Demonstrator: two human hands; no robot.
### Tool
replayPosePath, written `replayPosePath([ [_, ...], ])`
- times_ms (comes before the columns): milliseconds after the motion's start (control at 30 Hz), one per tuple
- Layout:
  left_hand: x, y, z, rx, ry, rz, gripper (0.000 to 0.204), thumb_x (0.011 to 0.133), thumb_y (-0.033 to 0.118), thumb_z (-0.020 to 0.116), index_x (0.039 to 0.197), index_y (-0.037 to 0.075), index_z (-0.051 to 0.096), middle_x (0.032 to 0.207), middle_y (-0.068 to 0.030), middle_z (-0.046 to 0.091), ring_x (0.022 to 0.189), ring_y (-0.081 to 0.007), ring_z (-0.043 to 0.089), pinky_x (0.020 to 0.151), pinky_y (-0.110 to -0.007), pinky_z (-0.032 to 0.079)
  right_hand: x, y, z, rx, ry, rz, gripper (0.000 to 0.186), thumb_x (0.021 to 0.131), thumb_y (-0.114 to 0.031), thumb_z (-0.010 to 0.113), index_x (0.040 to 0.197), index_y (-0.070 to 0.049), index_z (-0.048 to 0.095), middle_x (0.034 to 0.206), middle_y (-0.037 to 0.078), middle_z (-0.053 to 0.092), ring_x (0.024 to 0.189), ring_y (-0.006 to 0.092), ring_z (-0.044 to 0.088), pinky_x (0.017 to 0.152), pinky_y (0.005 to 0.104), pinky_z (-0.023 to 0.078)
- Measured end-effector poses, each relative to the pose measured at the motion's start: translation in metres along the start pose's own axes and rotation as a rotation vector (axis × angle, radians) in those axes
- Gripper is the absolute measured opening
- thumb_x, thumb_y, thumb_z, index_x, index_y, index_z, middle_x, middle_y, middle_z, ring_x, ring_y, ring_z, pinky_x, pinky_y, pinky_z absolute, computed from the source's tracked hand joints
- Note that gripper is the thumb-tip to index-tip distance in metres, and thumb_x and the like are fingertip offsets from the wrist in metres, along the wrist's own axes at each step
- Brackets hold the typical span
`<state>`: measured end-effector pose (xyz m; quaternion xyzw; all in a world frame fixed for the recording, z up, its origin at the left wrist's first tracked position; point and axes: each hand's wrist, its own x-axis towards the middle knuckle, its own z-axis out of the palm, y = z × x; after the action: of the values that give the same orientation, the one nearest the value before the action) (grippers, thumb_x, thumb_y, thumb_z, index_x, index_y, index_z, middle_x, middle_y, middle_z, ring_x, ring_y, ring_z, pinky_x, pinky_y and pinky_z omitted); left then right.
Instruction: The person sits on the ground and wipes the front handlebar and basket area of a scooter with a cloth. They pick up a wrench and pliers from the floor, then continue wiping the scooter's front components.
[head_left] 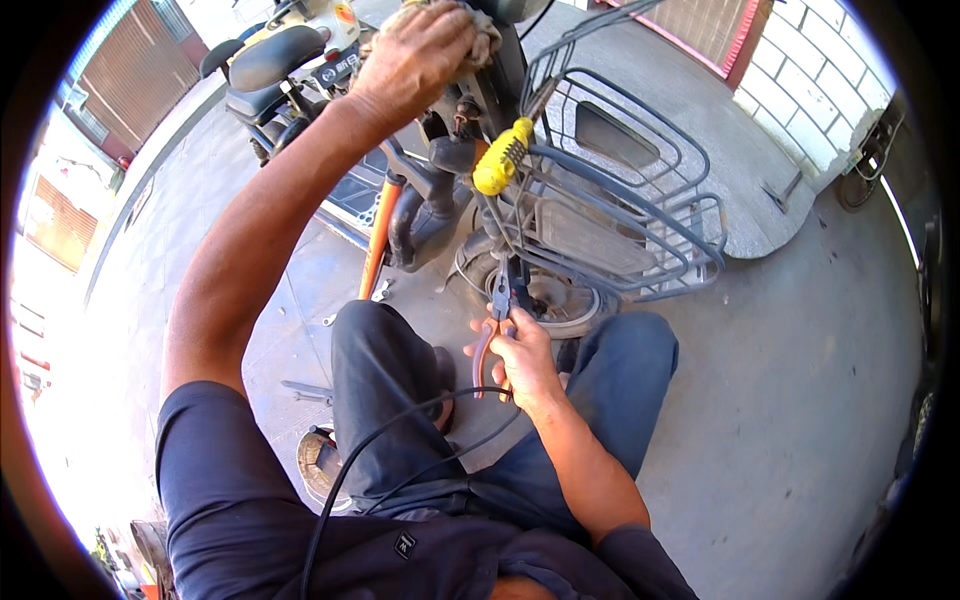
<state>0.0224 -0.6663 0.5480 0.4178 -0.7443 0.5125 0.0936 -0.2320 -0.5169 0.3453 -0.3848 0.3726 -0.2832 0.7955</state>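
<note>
My left hand (pixel 418 58) reaches up and is closed over a crumpled greyish cloth (pixel 484 42) on the upper front of an electric scooter; the part beneath the cloth is hidden. Low between my knees, my right hand (pixel 527 358) grips pliers (pixel 483 358) with orange-and-grey handles. Their jaws point up beside the scooter's front wheel (pixel 560 298); whether they bite on anything is too small to tell. A screwdriver (pixel 503 157) with a yellow handle is lodged at the near edge of the black wire basket (pixel 640 225), above my right hand.
An orange bar (pixel 379 238) leans along the scooter's left side. Wrenches (pixel 306 390) lie on the paving by my left knee, near a round container (pixel 318 462). A second scooter (pixel 278 58) stands at the far left. A white block wall (pixel 812 75) rises at the far right.
</note>
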Motion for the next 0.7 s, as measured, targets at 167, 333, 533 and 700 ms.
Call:
replayPosePath([
  [167,-0.018,0.031,0.002,-0.135,0.046,0.145,0.040,0.077,0.009,0.076,0.115,0.003,0.066,0.121,-0.0123,0.060,0.123,-0.0290,0.056,0.105,-0.041,0.050,0.002,0.000,0.004,0.002,-0.026,0.022,0.048,0.088,0.006,0.048,0.136,0.005,0.045,0.113,0.018,0.065,0.084,0.0239,0.074,0.039,0.0207,0.045],
  [333,-0.035,0.058,0.003,-0.240,-0.115,0.206,0.035,0.078,0.012,0.069,0.111,0.004,0.066,0.115,-0.0118,0.058,0.120,-0.0270,0.056,0.104,-0.041,0.046,0.002,0.005,0.009,0.008,-0.036,0.045,0.046,0.088,0.006,0.048,0.135,0.005,0.047,0.114,0.019,0.065,0.084,0.0240,0.074,0.039,0.0205,0.045],
  [533,-0.012,0.043,0.001,-0.075,-0.014,-0.024,0.032,0.082,0.010,0.071,0.114,0.006,0.065,0.117,-0.0119,0.057,0.119,-0.0257,0.056,0.100,-0.043,0.049,0.005,0.010,0.008,0.009,-0.040,0.043,0.046,0.089,0.005,0.048,0.135,0.005,0.047,0.115,0.019,0.065,0.083,0.0242,0.074,0.039,0.0202,0.044],
  [700,-0.020,0.073,0.003,-0.171,-0.202,0.079,0.031,0.083,0.012,0.071,0.112,0.009,0.065,0.116,-0.0102,0.057,0.117,-0.0249,0.055,0.096,-0.042,0.048,0.009,0.015,0.006,0.021,-0.040,0.052,0.044,0.090,0.004,0.049,0.134,0.005,0.048,0.114,0.018,0.066,0.083,0.0230,0.074,0.038,0.0205,0.044],
])
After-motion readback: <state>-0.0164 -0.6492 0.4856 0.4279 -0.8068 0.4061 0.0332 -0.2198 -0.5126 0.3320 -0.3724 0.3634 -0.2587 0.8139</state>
